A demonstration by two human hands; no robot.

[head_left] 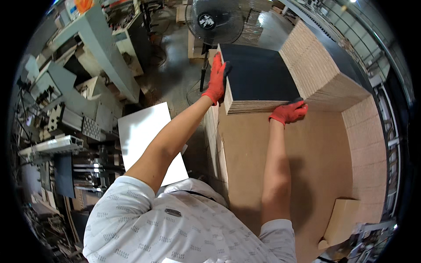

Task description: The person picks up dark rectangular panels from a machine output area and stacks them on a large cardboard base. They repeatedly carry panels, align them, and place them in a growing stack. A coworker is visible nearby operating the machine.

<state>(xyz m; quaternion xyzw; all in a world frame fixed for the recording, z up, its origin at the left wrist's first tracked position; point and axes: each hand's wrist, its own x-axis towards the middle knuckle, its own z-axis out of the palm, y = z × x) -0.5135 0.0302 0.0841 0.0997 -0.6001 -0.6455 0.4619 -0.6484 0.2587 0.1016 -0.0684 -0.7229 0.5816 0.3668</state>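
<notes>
The person's white patterned shirt (188,232) is nearest, with bare forearms (169,142) reaching out from its short sleeves. A tan carton piece (341,221) lies at the lower right of a broad brown board (250,153), and a white panel (142,131) is on the left. Farther out, the red-gloved right hand (289,112) touches the near edge of a black-topped stack of sheets (261,72), close to its right corner, fingers bent; I cannot tell whether it grips. The left hand (215,81), gloved alike, lies along the stack's left side, fingers extended. The stack sits on the board's far part, beside taller stacks (315,63) on the right. Beyond stands a black fan (219,22).
</notes>
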